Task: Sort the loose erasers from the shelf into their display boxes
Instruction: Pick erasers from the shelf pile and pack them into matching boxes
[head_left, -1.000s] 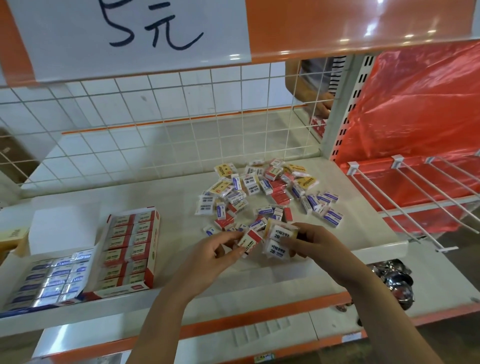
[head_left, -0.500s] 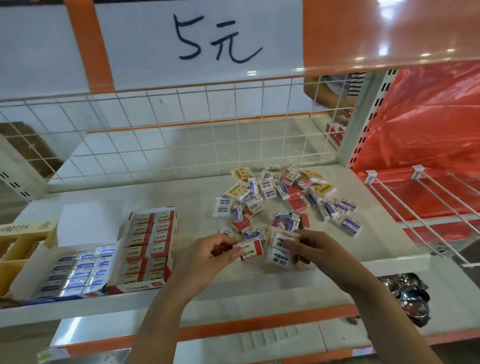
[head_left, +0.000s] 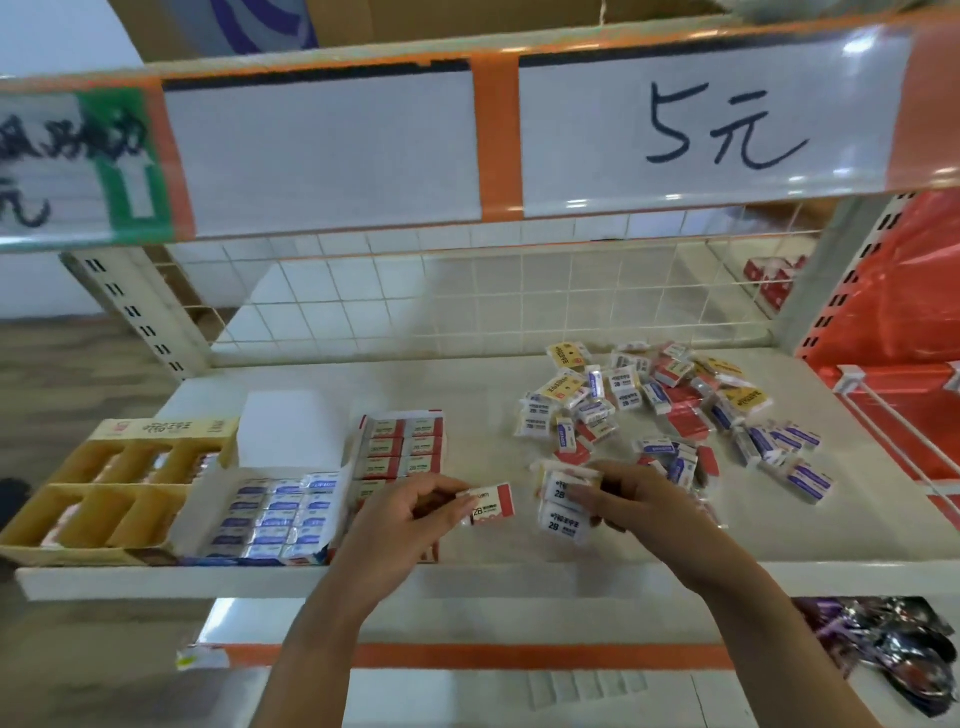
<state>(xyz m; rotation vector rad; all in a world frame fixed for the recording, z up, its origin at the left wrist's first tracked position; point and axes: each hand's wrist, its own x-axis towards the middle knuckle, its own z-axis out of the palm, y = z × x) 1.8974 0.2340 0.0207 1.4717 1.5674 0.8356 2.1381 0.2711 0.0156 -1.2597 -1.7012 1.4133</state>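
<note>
Left hand (head_left: 410, 512) pinches one red-banded 2B eraser (head_left: 491, 505) just right of the red display box (head_left: 402, 451). Right hand (head_left: 631, 499) grips a stack of white erasers (head_left: 563, 501) — loose pile (head_left: 660, 405) farther right.

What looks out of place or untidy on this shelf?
A mixed pile of loose erasers lies scattered on the shelf, colours jumbled, beside tidy display boxes. The left hand pinches a red-and-white eraser.
</note>
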